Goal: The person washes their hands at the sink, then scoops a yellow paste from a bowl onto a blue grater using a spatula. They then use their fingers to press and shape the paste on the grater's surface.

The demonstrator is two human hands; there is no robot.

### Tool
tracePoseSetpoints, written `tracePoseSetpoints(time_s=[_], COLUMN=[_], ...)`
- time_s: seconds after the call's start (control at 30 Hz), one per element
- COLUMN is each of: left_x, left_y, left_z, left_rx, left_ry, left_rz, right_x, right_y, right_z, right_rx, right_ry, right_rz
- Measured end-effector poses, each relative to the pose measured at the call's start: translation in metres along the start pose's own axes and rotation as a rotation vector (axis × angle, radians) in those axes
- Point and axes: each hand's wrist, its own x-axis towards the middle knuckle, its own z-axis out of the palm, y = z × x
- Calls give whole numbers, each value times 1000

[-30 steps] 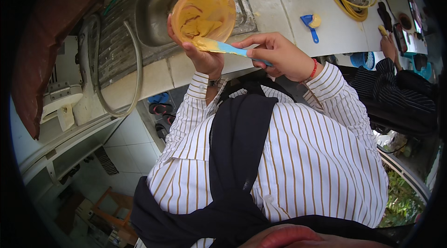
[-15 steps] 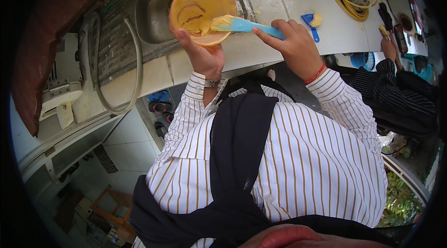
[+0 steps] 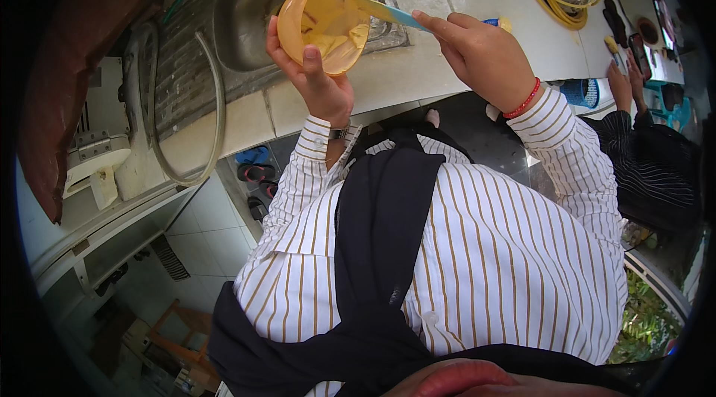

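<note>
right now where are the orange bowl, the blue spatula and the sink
orange bowl (image 3: 328,20), head view, inner wall
blue spatula (image 3: 391,14), head view, middle of the handle
sink (image 3: 250,13), head view, bare steel basin wall left of the bowl

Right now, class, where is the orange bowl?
In the head view, the orange bowl is at upper centre, tilted in the left hand over the edge of the steel sink, with the light-blue spatula from the right hand reaching into it.
</note>
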Motion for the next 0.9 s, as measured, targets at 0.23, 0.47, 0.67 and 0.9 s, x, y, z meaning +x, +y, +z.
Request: tracePoseSetpoints(time_s=[0.23,0.47,0.67,0.9], left_x=[1,1,-8,-21], left_y=[-5,-7,-35,-93], left_z=[4,9,34,82], left_rx=[148,-14,-12,-81], left_ry=[7,-3,-61,57], left_rz=[61,-43,-162,-310], right_x=[-5,4,-21,-55], right_y=[14,16,47,133], right_z=[46,25,28,19], right_rx=[572,1224,1684,1883], right_ry=[-50,-631,-669,-576], right_rz=[100,604,806,823])
